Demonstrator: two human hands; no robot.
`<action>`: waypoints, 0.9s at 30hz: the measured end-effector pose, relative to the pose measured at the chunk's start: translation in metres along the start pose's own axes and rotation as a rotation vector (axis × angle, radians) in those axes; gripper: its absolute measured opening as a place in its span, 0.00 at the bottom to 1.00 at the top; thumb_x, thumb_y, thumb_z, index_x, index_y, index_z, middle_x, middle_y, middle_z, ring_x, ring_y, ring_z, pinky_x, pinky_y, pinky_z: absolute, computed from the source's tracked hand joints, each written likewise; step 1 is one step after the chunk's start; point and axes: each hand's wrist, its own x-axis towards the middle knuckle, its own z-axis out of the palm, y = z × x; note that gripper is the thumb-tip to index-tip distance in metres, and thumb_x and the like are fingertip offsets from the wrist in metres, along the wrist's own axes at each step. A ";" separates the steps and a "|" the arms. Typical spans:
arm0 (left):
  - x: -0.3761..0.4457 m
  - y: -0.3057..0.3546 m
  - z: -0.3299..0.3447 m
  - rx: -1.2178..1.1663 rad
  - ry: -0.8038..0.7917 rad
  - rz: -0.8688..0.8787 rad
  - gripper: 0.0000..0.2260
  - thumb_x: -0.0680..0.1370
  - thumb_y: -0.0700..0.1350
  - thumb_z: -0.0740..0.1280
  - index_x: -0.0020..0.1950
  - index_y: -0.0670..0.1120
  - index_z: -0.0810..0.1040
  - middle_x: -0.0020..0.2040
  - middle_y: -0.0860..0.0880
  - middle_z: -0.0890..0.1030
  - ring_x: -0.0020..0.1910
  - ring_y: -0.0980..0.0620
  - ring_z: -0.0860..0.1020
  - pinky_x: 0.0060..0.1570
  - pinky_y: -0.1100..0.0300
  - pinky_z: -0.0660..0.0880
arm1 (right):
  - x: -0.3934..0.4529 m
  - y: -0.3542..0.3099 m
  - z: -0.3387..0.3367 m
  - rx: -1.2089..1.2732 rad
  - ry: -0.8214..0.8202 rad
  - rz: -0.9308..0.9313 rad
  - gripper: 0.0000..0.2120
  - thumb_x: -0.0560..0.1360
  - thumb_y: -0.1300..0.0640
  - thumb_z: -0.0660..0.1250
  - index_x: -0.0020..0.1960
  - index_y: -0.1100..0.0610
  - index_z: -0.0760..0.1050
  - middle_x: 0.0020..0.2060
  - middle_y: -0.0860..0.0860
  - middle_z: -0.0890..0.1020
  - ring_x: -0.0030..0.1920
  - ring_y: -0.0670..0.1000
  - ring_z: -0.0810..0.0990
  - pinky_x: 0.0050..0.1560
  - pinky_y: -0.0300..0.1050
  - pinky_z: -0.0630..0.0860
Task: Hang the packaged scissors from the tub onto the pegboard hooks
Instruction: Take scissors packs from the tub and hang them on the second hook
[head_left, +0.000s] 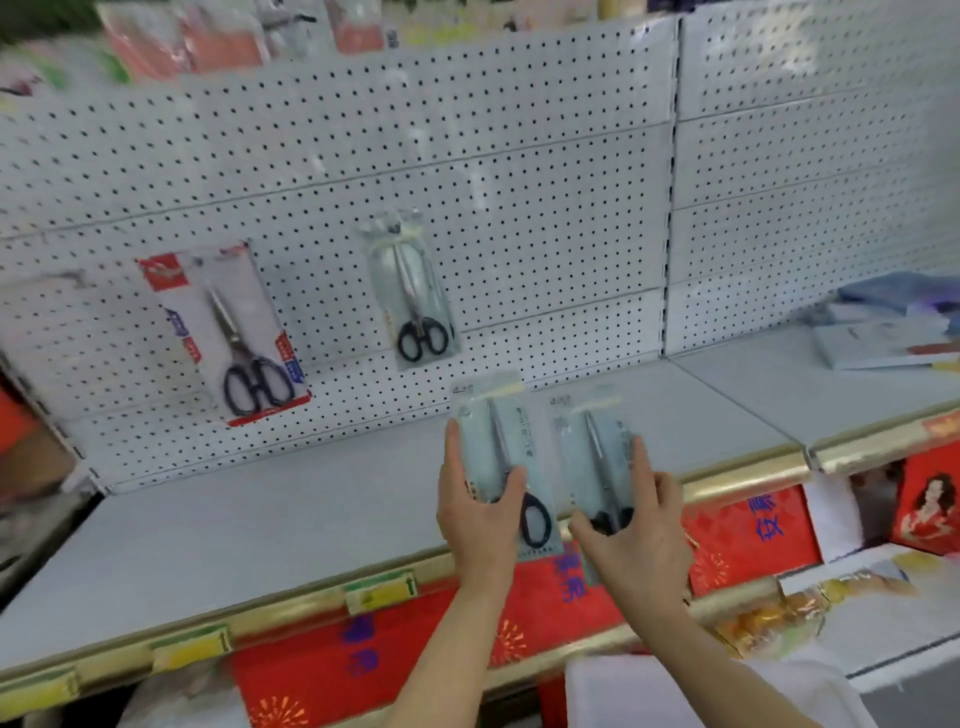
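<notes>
Left hand (480, 512) and right hand (631, 525) each grip one clear-packaged pair of scissors (501, 452) (597, 457), upright above the shelf (260, 525); two packs (228, 332) (413, 299) hang on the pegboard (519, 182).

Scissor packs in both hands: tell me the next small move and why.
Probably lift the left hand so its scissor pack reaches the hook of the matching pale pack already hanging on the pegboard. Both hands grip a pack, the right hand holding the second pack, and both packs sit below the hung ones, not yet hooked.
</notes>
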 end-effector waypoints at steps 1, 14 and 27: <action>0.008 0.010 -0.003 -0.017 0.028 0.033 0.38 0.72 0.41 0.76 0.75 0.62 0.64 0.67 0.73 0.67 0.69 0.67 0.67 0.71 0.54 0.69 | 0.006 -0.012 -0.001 0.032 0.015 -0.017 0.48 0.63 0.45 0.76 0.77 0.49 0.57 0.55 0.52 0.70 0.43 0.51 0.74 0.35 0.44 0.71; 0.122 0.104 -0.018 0.010 0.140 0.209 0.37 0.72 0.42 0.75 0.78 0.53 0.62 0.54 0.73 0.67 0.50 0.85 0.65 0.45 0.86 0.62 | 0.063 -0.113 -0.014 0.261 0.098 -0.128 0.48 0.63 0.46 0.75 0.76 0.42 0.52 0.58 0.48 0.67 0.48 0.51 0.78 0.44 0.48 0.77; 0.151 0.089 -0.005 0.098 0.171 0.169 0.37 0.73 0.43 0.74 0.78 0.54 0.61 0.54 0.62 0.70 0.46 0.81 0.67 0.40 0.85 0.63 | 0.089 -0.128 0.004 0.255 0.075 -0.199 0.49 0.64 0.43 0.74 0.77 0.42 0.51 0.56 0.47 0.67 0.43 0.48 0.77 0.37 0.43 0.74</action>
